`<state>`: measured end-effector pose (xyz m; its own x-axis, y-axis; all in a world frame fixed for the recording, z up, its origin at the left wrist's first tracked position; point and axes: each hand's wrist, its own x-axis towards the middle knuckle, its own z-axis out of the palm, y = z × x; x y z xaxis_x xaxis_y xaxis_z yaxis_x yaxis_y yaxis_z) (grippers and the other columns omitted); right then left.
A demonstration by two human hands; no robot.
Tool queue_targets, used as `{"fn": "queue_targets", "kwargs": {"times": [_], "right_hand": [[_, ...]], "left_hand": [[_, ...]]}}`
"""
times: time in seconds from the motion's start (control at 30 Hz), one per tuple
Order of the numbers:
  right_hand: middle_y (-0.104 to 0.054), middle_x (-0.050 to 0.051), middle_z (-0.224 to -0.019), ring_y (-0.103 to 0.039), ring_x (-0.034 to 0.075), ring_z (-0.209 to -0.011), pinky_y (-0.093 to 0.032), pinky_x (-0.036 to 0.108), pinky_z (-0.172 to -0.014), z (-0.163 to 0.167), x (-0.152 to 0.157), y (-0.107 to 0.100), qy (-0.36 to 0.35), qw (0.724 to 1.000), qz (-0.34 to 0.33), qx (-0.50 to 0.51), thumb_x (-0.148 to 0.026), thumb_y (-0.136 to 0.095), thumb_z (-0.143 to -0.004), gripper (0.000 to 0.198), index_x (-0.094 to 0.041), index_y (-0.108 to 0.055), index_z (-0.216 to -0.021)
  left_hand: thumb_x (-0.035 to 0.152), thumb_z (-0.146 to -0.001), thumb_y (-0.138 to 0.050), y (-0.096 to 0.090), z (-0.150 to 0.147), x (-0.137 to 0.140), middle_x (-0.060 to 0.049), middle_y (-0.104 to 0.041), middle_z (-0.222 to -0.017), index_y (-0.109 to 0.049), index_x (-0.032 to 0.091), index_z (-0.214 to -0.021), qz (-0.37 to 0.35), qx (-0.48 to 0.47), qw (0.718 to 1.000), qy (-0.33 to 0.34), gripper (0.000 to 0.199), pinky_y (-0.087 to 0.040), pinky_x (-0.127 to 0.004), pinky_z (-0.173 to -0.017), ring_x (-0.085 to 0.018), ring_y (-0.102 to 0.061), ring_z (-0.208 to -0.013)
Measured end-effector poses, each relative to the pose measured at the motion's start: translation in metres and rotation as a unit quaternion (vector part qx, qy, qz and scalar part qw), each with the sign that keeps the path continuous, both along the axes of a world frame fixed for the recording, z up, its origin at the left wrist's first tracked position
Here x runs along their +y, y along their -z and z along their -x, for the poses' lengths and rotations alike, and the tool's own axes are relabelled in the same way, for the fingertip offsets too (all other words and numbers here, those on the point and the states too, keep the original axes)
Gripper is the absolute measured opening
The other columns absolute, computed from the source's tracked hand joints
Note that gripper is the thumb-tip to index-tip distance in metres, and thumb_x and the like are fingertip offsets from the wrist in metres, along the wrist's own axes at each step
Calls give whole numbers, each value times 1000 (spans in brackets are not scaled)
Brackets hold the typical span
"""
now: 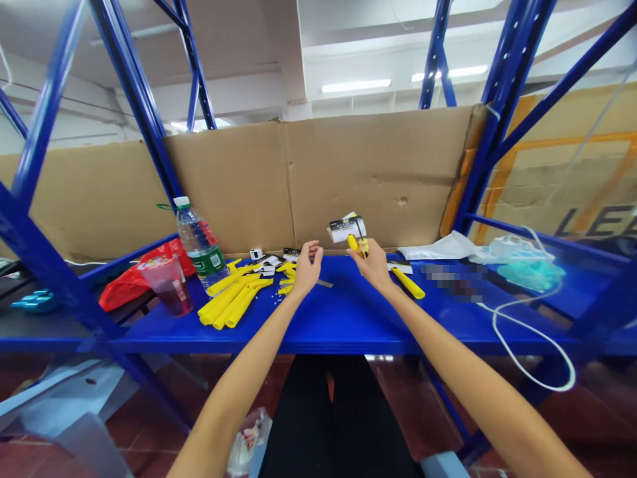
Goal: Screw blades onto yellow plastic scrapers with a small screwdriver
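My right hand [373, 264] is closed around a small yellow-handled tool [353, 243], raised over the blue shelf. A black-and-white printed card [347, 229] sticks out above the tool; how the two are joined cannot be made out. My left hand [308, 265] is apart from it, fingers loosely bent and nothing visible between them. Beside the left hand lies a pile of yellow plastic handles [239, 295], with printed cards [269, 263] and tiny white bits behind and among them. Another yellow handle [409, 283] rests to the right of my right hand.
The blue metal shelf [338, 325] has cardboard [368, 172] along its back. At left stand a water bottle [203, 249] and a plastic cup [168, 285], beside a red bag [132, 279]. A white cable [522, 377] loops over the right front edge, near face masks [530, 273].
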<state>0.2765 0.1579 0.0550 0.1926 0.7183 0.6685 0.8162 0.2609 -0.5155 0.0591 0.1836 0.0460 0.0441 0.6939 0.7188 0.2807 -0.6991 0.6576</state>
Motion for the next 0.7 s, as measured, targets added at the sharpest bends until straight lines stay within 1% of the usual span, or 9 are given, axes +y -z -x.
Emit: {"fn": "queue_targets", "kwargs": {"times": [0.1,0.2,0.27,0.33,0.37,0.43,0.53,0.63,0.7], "right_hand": [[-70,8,-94,-64,24,-81,-52,36,-79,30,20,5,-74,992,-77,73,-61,-63,-100,39,-24,-55,-95],[-69,7,-90,-60,22,-74,-51,37,-73,46,29,18,-119,981,-104,111,-71,-58,-99,48,-24,-54,-93],[-69,8,-94,-61,23,-77,-52,38,-76,48,28,27,-145,976,-111,119,-74,-62,-96,51,-24,-55,-92],[-70,9,-98,-63,24,-82,-54,40,-82,46,24,34,-173,971,-114,118,-73,-68,-92,50,-24,-56,-91],[-70,10,-100,-64,25,-86,-55,42,-85,44,22,36,-186,969,-114,116,-72,-71,-90,49,-25,-56,-90],[-70,11,-107,-66,27,-94,-56,44,-91,42,19,40,-208,965,-114,112,-67,-75,-89,46,-25,-56,-89],[-68,15,-123,-67,31,-112,-56,47,-103,43,19,42,-229,960,-121,109,-61,-79,-86,42,-25,-58,-94],[-61,20,-141,-60,36,-134,-51,52,-115,45,20,40,-253,952,-140,101,-59,-83,-82,44,-25,-59,-97],[-58,21,-146,-56,39,-141,-48,54,-119,46,19,38,-266,948,-149,93,-59,-86,-80,47,-25,-58,-95]], "left_hand": [[43,-113,-51,6,-6,4,-17,-73,-129,-60,20,-135,-8,-71,997,-4,33,-56,-38,-99,-25,-72,-117],[44,-111,-53,12,4,2,-15,-73,-127,-64,21,-132,-21,-90,996,-4,33,-55,-37,-96,-25,-71,-113],[37,-107,-59,14,10,1,-14,-71,-125,-64,21,-133,-31,-89,995,-13,31,-55,-37,-94,-24,-69,-107],[27,-99,-67,14,14,1,-13,-67,-128,-65,21,-136,-45,-79,995,-40,37,-54,-38,-96,-24,-67,-107],[22,-95,-70,15,14,2,-13,-65,-129,-67,21,-134,-55,-67,995,-57,39,-53,-39,-99,-25,-65,-110],[16,-87,-73,16,14,3,-13,-63,-128,-75,21,-121,-57,-32,995,-75,34,-50,-43,-108,-29,-61,-118],[17,-84,-79,19,12,6,-12,-64,-120,-83,22,-103,-25,-11,999,-44,20,-43,-48,-118,-32,-57,-125],[22,-83,-83,22,11,10,-13,-66,-118,-85,22,-97,3,-27,1000,-10,14,-38,-52,-123,-33,-58,-126],[24,-81,-85,21,11,13,-13,-68,-117,-85,21,-91,15,-33,999,10,11,-37,-53,-123,-32,-60,-124]]}}
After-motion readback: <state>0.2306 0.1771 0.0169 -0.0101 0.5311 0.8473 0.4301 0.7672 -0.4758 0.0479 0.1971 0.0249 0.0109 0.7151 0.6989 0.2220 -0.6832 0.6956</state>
